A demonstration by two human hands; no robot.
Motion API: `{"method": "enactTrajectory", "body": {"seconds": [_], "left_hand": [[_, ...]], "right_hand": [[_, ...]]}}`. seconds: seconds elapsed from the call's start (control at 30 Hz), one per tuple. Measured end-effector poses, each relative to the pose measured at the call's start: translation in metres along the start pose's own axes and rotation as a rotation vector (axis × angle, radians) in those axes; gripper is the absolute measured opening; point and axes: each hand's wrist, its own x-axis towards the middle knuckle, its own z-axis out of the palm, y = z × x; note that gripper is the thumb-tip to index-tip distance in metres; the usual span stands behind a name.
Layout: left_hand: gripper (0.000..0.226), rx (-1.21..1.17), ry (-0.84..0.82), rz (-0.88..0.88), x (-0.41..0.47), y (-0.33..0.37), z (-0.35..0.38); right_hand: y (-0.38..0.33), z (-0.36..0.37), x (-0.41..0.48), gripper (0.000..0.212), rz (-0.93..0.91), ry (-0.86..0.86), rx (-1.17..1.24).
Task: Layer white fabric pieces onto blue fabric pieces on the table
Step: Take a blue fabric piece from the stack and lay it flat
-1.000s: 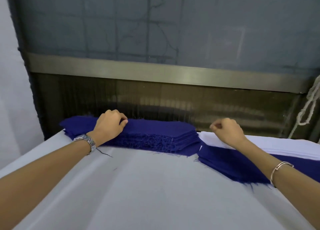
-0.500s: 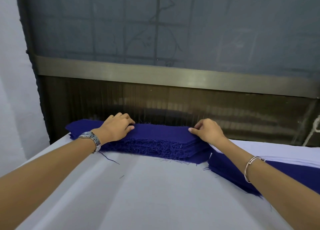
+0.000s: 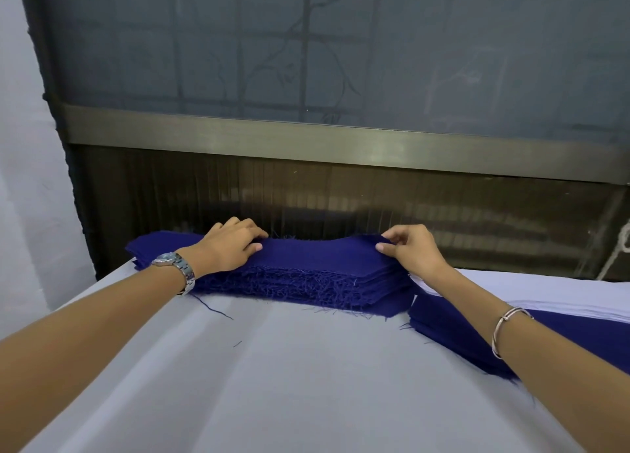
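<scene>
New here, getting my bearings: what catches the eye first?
A thick, frayed stack of blue fabric pieces sits at the table's far edge. The left hand rests on it; the right hand pinches its top right corner. Beside it, white fabric lies on more blue fabric.

So the right hand (image 3: 414,251) left the white fabric (image 3: 545,292) a second ago and slid over to the blue stack (image 3: 306,275). Now it's pinching the right end of the top blue piece (image 3: 324,251), which is lifted a little.
</scene>
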Motion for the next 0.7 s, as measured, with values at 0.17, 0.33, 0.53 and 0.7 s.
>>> {"method": "enactTrajectory", "body": {"seconds": [0.17,0.33,0.53,0.7], "left_hand": [[0.047,-0.037,0.019,0.031,0.002,0.005,-0.004],[0.029,0.055,0.179,0.027,-0.006,-0.004,-0.012],[0.019,-0.025,0.259,-0.055,-0.034,-0.023,-0.033],[0.029,-0.077,0.430,-0.029,-0.053,-0.026,-0.056]], "right_hand": [[0.004,-0.014,-0.010,0.017,-0.080,-0.022,0.143],[0.001,-0.016,-0.016,0.018,-0.132,-0.046,0.156],[-0.010,-0.028,-0.020,0.015,-0.161,-0.033,0.118],[-0.019,-0.059,-0.034,0.008,-0.161,0.002,0.088]]}}
